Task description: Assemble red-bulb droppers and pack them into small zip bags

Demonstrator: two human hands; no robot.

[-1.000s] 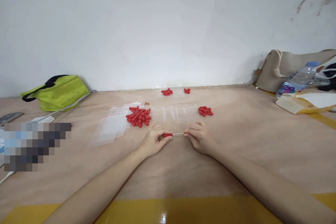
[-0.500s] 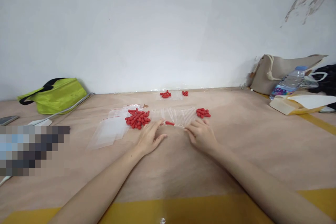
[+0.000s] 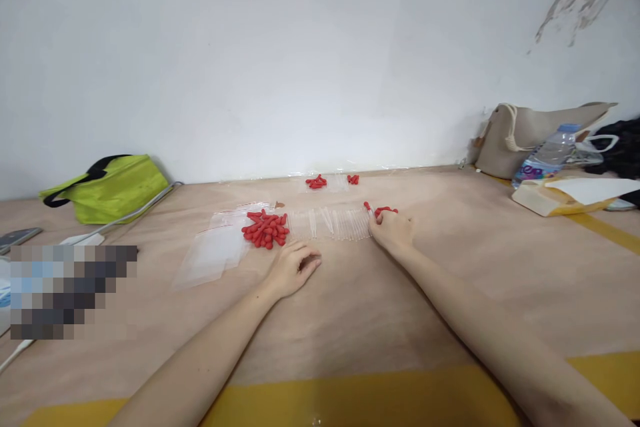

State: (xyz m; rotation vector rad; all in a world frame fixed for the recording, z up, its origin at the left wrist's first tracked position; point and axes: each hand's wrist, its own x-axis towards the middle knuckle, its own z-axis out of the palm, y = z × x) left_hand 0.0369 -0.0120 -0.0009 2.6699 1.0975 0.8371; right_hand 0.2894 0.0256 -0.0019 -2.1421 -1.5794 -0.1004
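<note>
Brown tabletop [image 3: 320, 333] bears four red piles [image 3: 265, 229]; right grip [image 3: 394, 231] pinches one red-tipped tube [image 3: 367, 206]; left grip [image 3: 294, 269] loosely parted.

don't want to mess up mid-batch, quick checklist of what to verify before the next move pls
1. Right hand holds a red-ended clear tube: ok.
2. Red end pushed fully onto that tube: cannot tell, too small to see.
3. Left hand free: ok, loosely curled with nothing visible in it.
4. Row of clear tubes all parallel: not ok, a few slant.
5. Small red pile beside the right hand fully visible: not ok, partly hidden by the hand.
6. Clear bags clear of the left hand: ok.
</note>
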